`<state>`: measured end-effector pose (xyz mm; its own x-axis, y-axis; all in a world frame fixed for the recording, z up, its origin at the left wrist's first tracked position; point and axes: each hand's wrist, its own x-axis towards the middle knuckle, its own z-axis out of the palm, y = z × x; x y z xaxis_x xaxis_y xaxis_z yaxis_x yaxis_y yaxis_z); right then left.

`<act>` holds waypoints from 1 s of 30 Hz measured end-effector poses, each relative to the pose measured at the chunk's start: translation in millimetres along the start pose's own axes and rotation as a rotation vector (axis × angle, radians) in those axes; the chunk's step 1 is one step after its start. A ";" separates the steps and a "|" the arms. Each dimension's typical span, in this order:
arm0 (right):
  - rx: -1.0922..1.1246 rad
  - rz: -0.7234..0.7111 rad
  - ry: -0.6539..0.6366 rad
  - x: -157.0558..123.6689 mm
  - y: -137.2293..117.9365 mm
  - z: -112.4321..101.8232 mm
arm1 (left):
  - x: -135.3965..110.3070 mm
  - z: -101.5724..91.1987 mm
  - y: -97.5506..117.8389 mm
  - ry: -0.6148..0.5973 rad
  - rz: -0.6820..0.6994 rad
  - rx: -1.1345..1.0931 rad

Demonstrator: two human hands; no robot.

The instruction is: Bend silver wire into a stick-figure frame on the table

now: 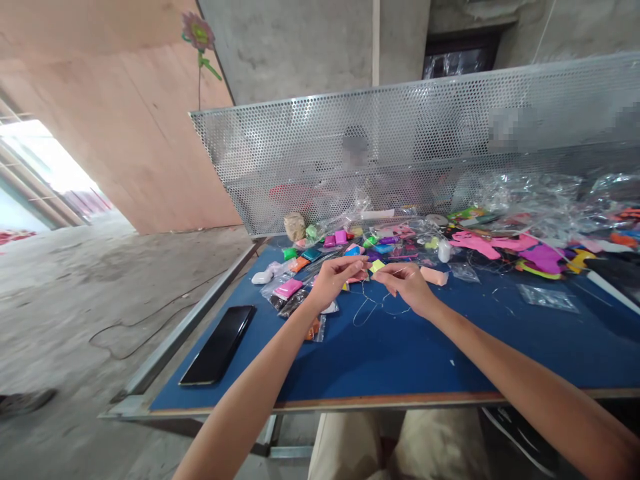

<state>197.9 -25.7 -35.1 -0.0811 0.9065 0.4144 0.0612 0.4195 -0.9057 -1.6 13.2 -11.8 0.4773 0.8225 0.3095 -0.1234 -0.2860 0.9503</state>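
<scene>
We see both arms reach forward over the flat blue worktop (400,363), with the wrists bent in toward each other. The left hand (345,272) and the right hand (397,277) are near each other but apart. Each hand has its thumb pinched to its fingers on a thin pale strand (356,324), which curls in loose loops just below them. We cannot see the fingertips clearly. A shiny black flat phone (218,345) lies on the left. We spot a bright pink packet (289,288) by the left wrist and a soft peach block (434,275) by the right hand. A grey metal panel full of holes (300,147) stands behind.
</scene>
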 end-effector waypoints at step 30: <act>-0.302 -0.167 0.024 -2.7 -5.8 0.9 | -4.6 2.0 15.3 -0.146 -0.041 0.369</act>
<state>196.9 -30.6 -31.0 -0.0920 0.8233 0.5600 0.3409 0.5545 -0.7592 -4.0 4.0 1.2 0.5972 0.7661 0.2376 0.2071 -0.4334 0.8771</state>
